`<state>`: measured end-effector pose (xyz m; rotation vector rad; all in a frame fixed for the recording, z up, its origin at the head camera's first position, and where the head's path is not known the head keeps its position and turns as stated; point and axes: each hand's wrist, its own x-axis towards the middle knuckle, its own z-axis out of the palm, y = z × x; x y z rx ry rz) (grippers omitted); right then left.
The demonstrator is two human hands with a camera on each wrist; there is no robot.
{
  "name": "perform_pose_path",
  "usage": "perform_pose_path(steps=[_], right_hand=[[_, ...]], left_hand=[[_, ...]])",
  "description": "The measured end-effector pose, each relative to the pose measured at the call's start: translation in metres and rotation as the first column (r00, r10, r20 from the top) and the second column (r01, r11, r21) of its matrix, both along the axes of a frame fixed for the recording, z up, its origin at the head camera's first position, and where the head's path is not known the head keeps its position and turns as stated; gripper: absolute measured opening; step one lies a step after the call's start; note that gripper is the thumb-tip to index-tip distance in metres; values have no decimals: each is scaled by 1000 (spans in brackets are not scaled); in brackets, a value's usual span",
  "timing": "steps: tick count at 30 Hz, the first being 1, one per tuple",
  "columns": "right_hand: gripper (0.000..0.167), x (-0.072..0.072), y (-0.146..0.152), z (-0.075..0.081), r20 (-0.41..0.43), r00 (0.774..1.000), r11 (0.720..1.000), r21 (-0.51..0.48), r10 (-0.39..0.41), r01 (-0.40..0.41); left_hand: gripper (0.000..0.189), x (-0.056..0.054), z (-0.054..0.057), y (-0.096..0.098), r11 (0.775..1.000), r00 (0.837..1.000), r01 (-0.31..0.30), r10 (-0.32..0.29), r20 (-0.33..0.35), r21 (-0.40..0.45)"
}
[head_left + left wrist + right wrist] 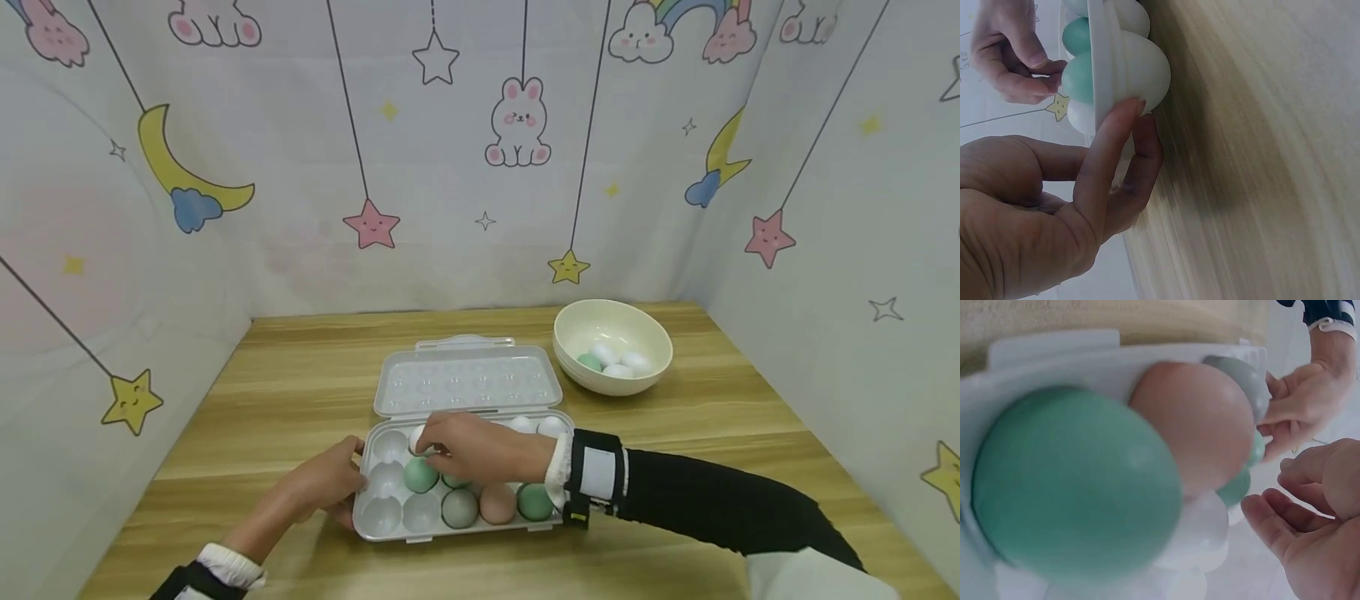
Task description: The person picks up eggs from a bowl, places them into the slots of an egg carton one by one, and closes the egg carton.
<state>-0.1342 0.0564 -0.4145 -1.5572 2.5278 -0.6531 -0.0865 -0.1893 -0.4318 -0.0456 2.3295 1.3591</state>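
Observation:
A clear plastic egg carton (420, 533) lies on the table with its lid (465, 379) folded back. At its left end, my left hand (326, 482) grips the rim between thumb and fingers, which the left wrist view shows close up. My right hand (472, 446) hovers over the carton with slightly bent fingers, holding nothing. Its fingertips are right by a white egg (416, 438) and a light green egg (422, 475). Along the front row sit a grey-green egg (460, 508), a brown egg (1194, 425) and a darker green egg (1075, 481). The right hand covers part of the middle.
Behind the carton to the right stands a cream bowl (573, 333) with several white eggs and a green egg (589, 362) inside. More white eggs (551, 426) fill the carton's back right cups. A patterned curtain (450, 183) closes off the back and sides of the wooden table (300, 358).

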Motion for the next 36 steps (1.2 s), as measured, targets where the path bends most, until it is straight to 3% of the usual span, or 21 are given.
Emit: perform_pose_path(steps=[11, 19, 28, 36], right_hand=[[22, -10, 36, 27, -36, 989, 988, -54, -145, 143], [25, -20, 75, 60, -92, 964, 959, -162, -247, 231], [31, -27, 127, 108, -153, 897, 899, -222, -414, 378], [34, -44, 170, 119, -177, 838, 845, -269, -516, 463]], left_hand=[[44, 1, 2, 2, 1000, 1000, 6, -6, -7, -1], [45, 0, 1, 3, 1000, 1000, 3, -3, 2, -10], [47, -2, -1, 2, 999, 1000, 18, -18, 5, -33], [47, -2, -2, 1, 1000, 1000, 21, -21, -9, -18]])
